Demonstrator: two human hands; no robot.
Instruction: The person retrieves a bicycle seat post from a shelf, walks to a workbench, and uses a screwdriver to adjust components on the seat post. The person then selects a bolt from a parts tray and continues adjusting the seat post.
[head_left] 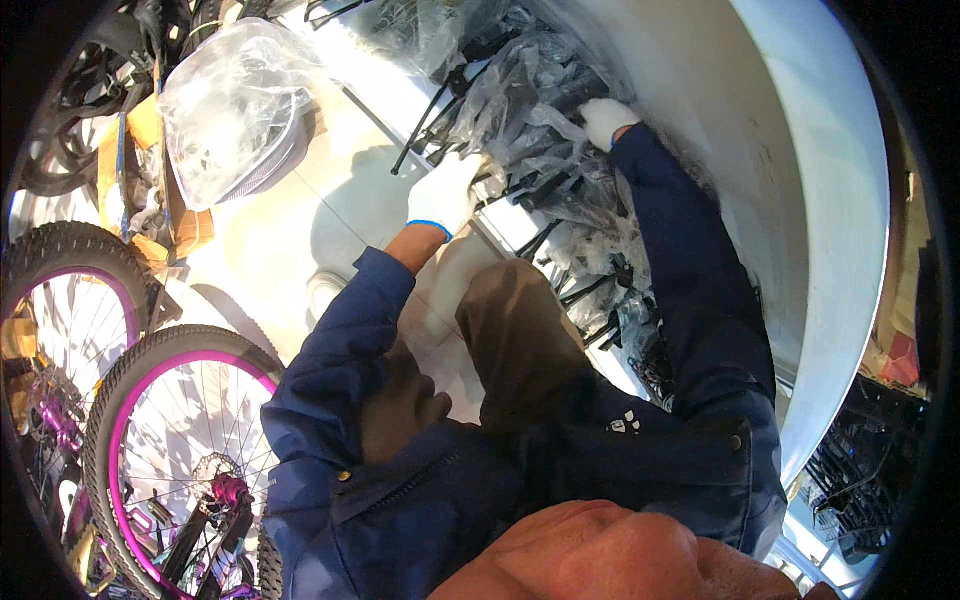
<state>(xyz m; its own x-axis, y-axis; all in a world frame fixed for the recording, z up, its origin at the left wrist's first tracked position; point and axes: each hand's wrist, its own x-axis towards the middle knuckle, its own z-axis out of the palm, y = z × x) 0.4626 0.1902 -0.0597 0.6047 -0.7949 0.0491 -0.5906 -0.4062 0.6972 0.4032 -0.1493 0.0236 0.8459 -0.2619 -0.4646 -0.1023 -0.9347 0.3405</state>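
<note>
Stretched both arms forward over a long heap of crumpled clear plastic wrapping (535,110), with thin black rods (420,130) poking out among the folds, all laid along a white surface (390,90) with a grey edge. Wore white gloves and dark navy sleeves. Rested the left hand (443,195), trimmed in blue at the cuff, on the heap's left side, over the grey edge, with fingers pointing into the plastic and touching it; could not tell whether closed on anything or only laid against it. Set the right hand (607,122) on the heap's right side, near a tall curved white panel (830,200), with fingers partly hidden at the plastic; could not tell there either whether wide, narrow or holding something. Had plenty of wrapping between both hands.

Had to the left, on the pale tiled floor (270,240), a large clear bag (235,105) just beside torn cardboard (197,230). Had at the lower left a bicycle wheel (228,487) with purple rim and hub, and a second wheel (75,245) partly behind. Held one knee, in brown trousers (525,320), close to the grey edge.
</note>
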